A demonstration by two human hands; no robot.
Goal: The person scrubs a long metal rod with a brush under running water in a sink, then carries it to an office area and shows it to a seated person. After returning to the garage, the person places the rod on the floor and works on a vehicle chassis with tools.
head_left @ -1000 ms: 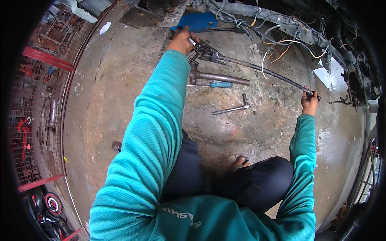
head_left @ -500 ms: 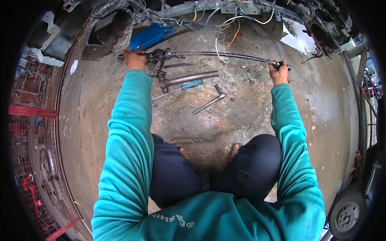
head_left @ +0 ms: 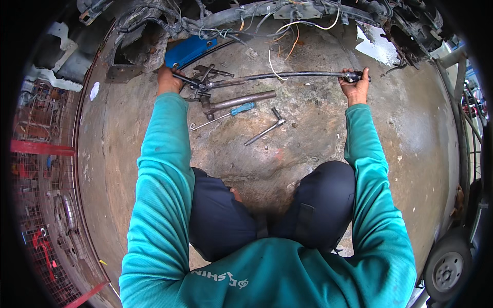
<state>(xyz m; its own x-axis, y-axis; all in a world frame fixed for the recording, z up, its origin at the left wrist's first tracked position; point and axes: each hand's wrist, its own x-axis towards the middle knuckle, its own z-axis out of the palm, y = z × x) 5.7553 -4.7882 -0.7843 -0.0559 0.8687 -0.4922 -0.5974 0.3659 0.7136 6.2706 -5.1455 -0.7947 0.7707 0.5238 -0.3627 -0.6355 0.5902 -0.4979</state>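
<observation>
Both my hands hold a long, slightly bowed black linkage rod (head_left: 292, 74) with jointed metal fittings at its ends. My left hand (head_left: 168, 81) is closed around the left end, beside a cluster of joints. At the other end, the fingers of my right hand (head_left: 355, 90) wrap around a dark fitting. Beneath and near the rod's left part lie a spanner (head_left: 218, 72), a hammer with a thick metal pipe-like handle (head_left: 244, 99) and a screwdriver with a blue handle (head_left: 242, 108). Closer to my knees is a ratchet wrench (head_left: 267, 131).
A blue metal piece (head_left: 190, 50) lies beyond my left hand. Loose wires (head_left: 292, 25) hang from a vehicle frame along the far edge. Red-framed wire mesh (head_left: 43, 149) stands on the left, and a wheel (head_left: 446, 269) is at lower right.
The rod's left end has come toward me and turned, uncovering the spanner beyond it. My left hand moved with it. My right hand keeps its hold with slightly shifted fingers.
</observation>
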